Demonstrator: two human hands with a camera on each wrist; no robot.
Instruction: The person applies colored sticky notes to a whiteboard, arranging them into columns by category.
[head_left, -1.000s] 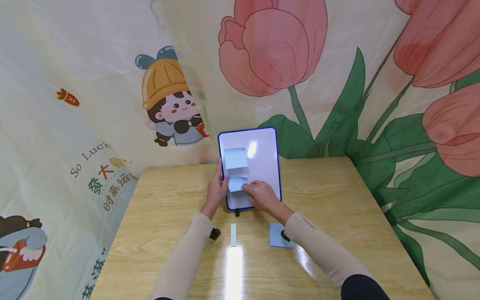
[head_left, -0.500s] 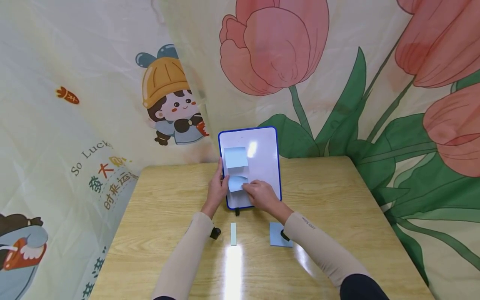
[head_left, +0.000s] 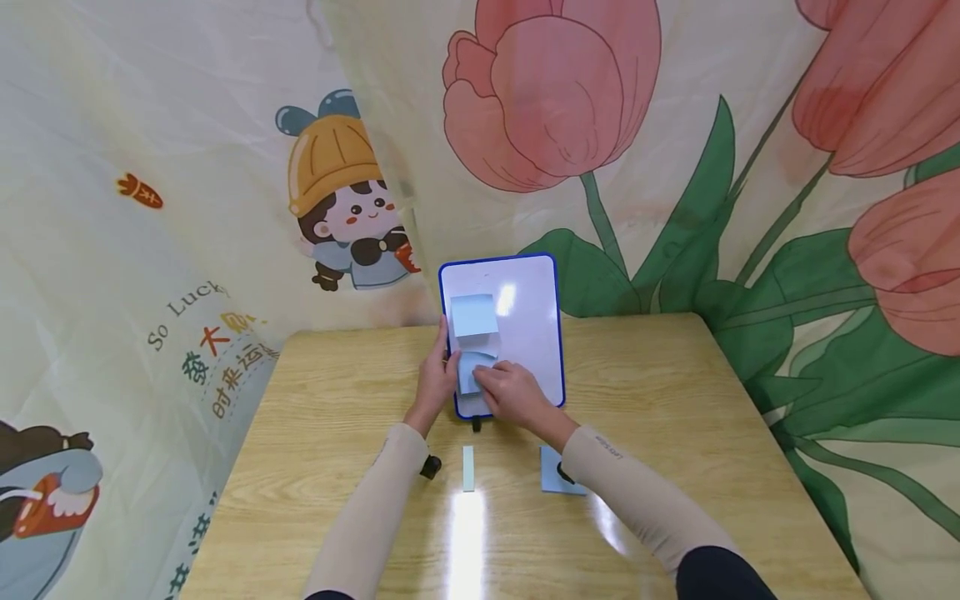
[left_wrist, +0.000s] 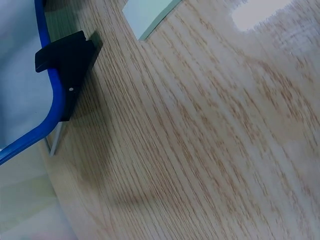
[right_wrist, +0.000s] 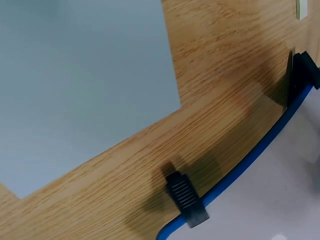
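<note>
A small whiteboard (head_left: 528, 333) with a blue frame leans back on the table. My left hand (head_left: 435, 383) grips its left edge, thumb at the front and fingers along the side. Two light-blue sticky notes are on the board's left half. The upper sticky note (head_left: 474, 315) hangs above my hands. At the right side of the lower sticky note (head_left: 468, 375), my right hand (head_left: 517, 393) pinches the paper with curled fingers; its fingertips cover part of the note. Neither hand shows in its wrist view.
A pale green strip (head_left: 468, 468) lies on the table (head_left: 360, 383) in front of the board. A blue square of paper (head_left: 553, 475) lies to the right, partly under my right wrist. Black feet (left_wrist: 70, 65) support the board's lower edge. A patterned cloth (head_left: 420, 208) hangs behind.
My right hand has shifted slightly left and down across the lower sticky note. The note now reaches lower and looks less curled. My left hand stays on the board's edge.
</note>
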